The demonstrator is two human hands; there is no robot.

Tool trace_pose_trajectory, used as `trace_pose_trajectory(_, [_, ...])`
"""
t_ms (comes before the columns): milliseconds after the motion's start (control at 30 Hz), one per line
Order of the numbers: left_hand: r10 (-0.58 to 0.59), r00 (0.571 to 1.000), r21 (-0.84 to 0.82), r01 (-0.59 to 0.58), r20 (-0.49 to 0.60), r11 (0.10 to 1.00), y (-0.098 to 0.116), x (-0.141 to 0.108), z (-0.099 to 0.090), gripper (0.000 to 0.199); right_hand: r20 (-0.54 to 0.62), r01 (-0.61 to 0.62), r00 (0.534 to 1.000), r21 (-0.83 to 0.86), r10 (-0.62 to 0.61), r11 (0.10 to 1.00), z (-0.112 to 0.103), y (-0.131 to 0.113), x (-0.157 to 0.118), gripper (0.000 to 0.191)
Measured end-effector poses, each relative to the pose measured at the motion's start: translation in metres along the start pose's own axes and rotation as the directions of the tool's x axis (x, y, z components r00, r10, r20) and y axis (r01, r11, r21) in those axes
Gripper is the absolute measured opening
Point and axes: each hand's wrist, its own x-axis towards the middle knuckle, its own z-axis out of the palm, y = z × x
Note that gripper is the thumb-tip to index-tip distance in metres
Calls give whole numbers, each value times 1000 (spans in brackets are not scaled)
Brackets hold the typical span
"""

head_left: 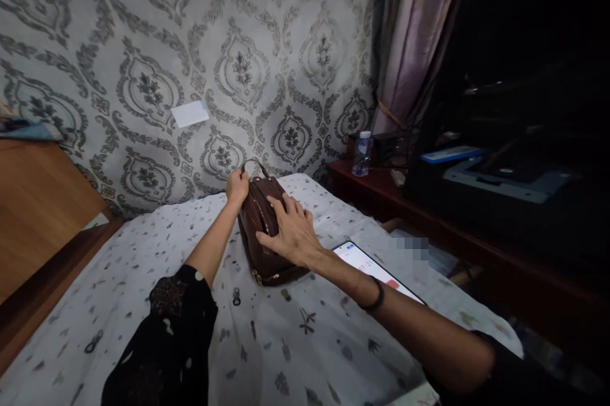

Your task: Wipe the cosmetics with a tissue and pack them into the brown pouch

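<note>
A brown handbag [261,252] with gold-coloured zips rests on the patterned white bedsheet [181,228]. Its thin loop handle [255,161] rises at the far end. My left hand [237,187] is closed on the bag's far left corner, beside the foot of the handle; its fingertips are partly hidden. Across the top of the bag lies my right hand [293,228], open, with the thumb and fingers spread over the zip area. A phone [376,272] with a lit screen lies on the sheet, partly behind my right forearm.
A patterned wall [286,63] with a white card [189,114] on it stands behind the bed. At the right, a clear bottle [362,155] stands on a dark red table [340,177] near a purple curtain [410,50]. A wooden board [42,203] borders the left.
</note>
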Motion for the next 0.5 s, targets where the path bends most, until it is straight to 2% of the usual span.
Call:
trace_pose_trajectory(200, [-46, 995, 58, 51, -89, 997, 8, -5, 5, 28, 22, -11, 1000, -43, 12, 999, 0, -3, 0, 88])
trace_pose_trajectory(500, [16, 992, 3, -15, -128, 1000, 11, -19, -4, 27, 59, -27, 998, -52, 30, 998, -4, -6, -1, 85])
